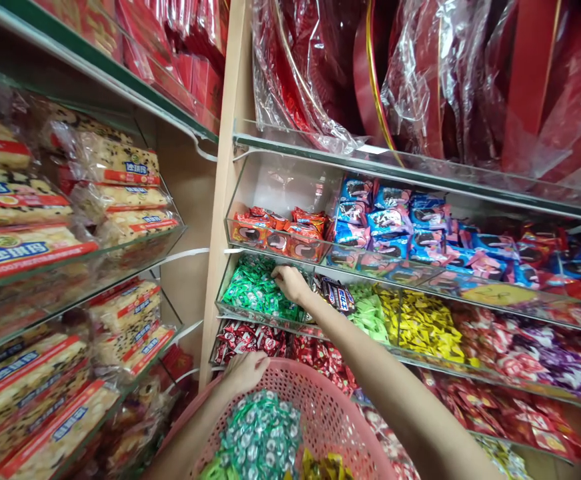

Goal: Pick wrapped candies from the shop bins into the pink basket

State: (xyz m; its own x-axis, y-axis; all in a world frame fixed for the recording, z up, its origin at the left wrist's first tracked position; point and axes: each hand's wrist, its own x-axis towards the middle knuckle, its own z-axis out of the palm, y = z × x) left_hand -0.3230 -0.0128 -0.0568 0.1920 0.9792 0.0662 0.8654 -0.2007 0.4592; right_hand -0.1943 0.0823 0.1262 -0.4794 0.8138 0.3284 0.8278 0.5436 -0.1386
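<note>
My right hand (293, 283) reaches over the green-wrapped candies (253, 283) in a clear shelf bin, its fingers curled down at the candies; what they hold, if anything, is hidden. Below, my left hand (250, 370) grips the far rim of a pink perforated basket (340, 400). Inside the basket lie a heap of green-wrapped candies (263, 430), some light green ones (217, 469) and some yellow ones (325, 467). Dark-wrapped bars (334, 293) sit in the bin just right of my right hand.
Light green packets (369, 310) and yellow candies (427, 325) fill bins to the right. Red packs (280, 233) and blue packs (390, 213) stand one shelf higher. A wooden post (220, 193) separates these from packaged bars (15, 250) at the left. Glass shelf edges run above and below.
</note>
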